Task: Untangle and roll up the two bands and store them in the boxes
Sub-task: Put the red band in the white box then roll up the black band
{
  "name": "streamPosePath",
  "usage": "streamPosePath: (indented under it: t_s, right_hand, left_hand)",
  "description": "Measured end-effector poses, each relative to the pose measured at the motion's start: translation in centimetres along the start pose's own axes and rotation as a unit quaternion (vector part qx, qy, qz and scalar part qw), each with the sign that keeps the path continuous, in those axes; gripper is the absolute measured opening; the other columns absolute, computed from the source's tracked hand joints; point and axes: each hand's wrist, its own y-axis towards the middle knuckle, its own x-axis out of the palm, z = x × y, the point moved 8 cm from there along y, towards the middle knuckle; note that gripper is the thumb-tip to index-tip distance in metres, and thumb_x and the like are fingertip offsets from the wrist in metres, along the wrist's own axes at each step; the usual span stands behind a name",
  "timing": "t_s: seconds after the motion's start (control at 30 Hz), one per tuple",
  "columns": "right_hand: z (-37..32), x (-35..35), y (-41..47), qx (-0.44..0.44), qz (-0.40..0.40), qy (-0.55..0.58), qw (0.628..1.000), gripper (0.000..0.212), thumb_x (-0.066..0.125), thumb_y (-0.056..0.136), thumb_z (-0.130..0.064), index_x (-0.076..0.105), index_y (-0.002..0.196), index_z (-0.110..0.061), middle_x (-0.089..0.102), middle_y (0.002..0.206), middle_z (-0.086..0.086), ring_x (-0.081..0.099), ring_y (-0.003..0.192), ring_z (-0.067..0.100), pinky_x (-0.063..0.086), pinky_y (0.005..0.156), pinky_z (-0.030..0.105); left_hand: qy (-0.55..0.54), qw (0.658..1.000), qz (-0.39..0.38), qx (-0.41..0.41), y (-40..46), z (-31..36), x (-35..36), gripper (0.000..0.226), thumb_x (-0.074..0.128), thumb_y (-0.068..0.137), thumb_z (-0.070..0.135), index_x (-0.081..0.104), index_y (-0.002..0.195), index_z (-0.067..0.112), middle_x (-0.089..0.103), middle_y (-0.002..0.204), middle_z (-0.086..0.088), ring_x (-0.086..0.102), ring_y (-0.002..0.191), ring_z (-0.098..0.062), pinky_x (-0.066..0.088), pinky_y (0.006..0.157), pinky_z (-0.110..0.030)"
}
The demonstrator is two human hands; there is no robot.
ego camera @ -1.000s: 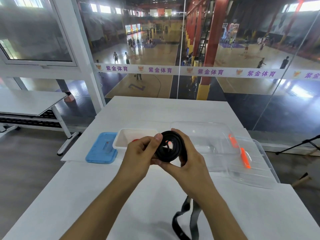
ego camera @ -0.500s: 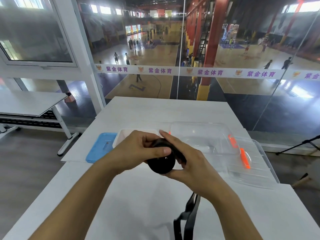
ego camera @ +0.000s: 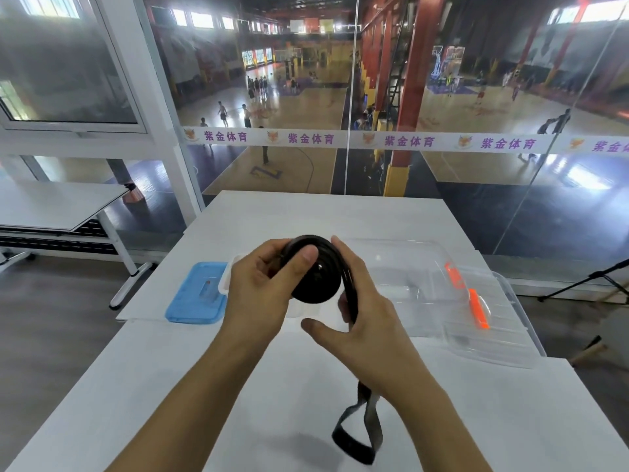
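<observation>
Above the white table [ego camera: 340,216] I hold a black band [ego camera: 318,279], most of it wound into a tight roll. My left hand [ego camera: 258,287] grips the roll, thumb pressed on its face. My right hand [ego camera: 360,311] wraps over the roll's right side and holds the strand feeding onto it. The loose tail [ego camera: 360,434] hangs below my right wrist and ends in a loop just over the table. A small white box [ego camera: 227,270] sits behind my left hand, mostly hidden. A clear box [ego camera: 510,301] with orange clips stands to the right.
A blue lid [ego camera: 197,294] lies left of the white box. A clear lid [ego camera: 408,264] rests over the clear box. A second table [ego camera: 51,206] stands at the far left. Glass panels rise behind the table, with a sports hall beyond.
The roll has turned and grown, taking up more band. The hanging tail is shorter. My left thumb shifted onto the roll's face and my right hand moved round to its right side.
</observation>
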Motion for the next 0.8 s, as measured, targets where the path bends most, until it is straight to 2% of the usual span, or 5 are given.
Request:
streamPosePath:
  t_s: [0.17,0.3,0.4,0.6,0.8]
  right_hand:
    - [-0.5,1.7,-0.7,0.012,0.065,0.01,0.998,0.112,0.079,0.083,-0.048,-0.006,0.153,-0.064,0.059,0.135,-0.028,0.058,0.093,-0.001,0.052,0.089,0.018]
    - [0.0,1.7,-0.7,0.026,0.097,0.023,0.995,0.103,0.077,0.079,-0.054,0.007,0.154,-0.06,0.06,0.139,-0.027,0.061,0.119,-0.005,0.05,0.096,0.015]
    - [0.2,1.0,-0.5,0.035,0.116,0.017,0.993,0.093,0.076,0.076,-0.053,0.021,0.151,-0.058,0.064,0.134,-0.023,0.063,0.119,-0.001,0.053,0.1,0.023]
    - [1.2,-0.2,0.7,-0.006,-0.059,0.011,0.998,0.086,0.088,0.075,-0.037,0.042,0.146,-0.054,0.065,0.13,-0.025,0.064,0.121,0.004,0.052,0.107,0.032]
    - [0.5,0.8,0.5,-0.043,-0.175,-0.033,0.983,0.097,0.091,0.075,-0.021,0.039,0.149,-0.057,0.061,0.136,-0.032,0.06,0.126,-0.001,0.049,0.11,0.03]
  left_hand:
    - [-0.03,0.998,0.044,-0.035,-0.7,-0.8,0.5,0.033,0.065,0.08,0.054,0.069,0.101,0.029,0.077,0.085,0.014,0.073,0.085,0.002,0.056,0.066,-0.013]
    - [-0.015,0.997,0.018,-0.067,-1.4,-2.2,1.3,0.037,0.06,0.088,0.053,0.067,0.104,0.02,0.078,0.083,0.012,0.074,0.081,0.003,0.055,0.067,-0.01]
    - [-0.038,0.991,-0.044,-0.124,-2.3,-3.8,2.5,0.033,0.051,0.093,0.054,0.068,0.109,0.029,0.078,0.095,0.011,0.075,0.091,-0.003,0.055,0.065,-0.01]
    - [-0.053,0.969,-0.147,-0.191,-2.3,-5.0,1.0,0.041,0.06,0.089,0.041,0.075,0.11,0.009,0.08,0.103,-0.012,0.077,0.098,-0.03,0.063,0.08,-0.037]
    - [0.078,0.944,-0.288,-0.143,-1.3,-3.5,0.8,0.038,0.073,0.079,0.037,0.075,0.114,0.021,0.08,0.108,0.001,0.075,0.105,-0.015,0.061,0.089,-0.03]
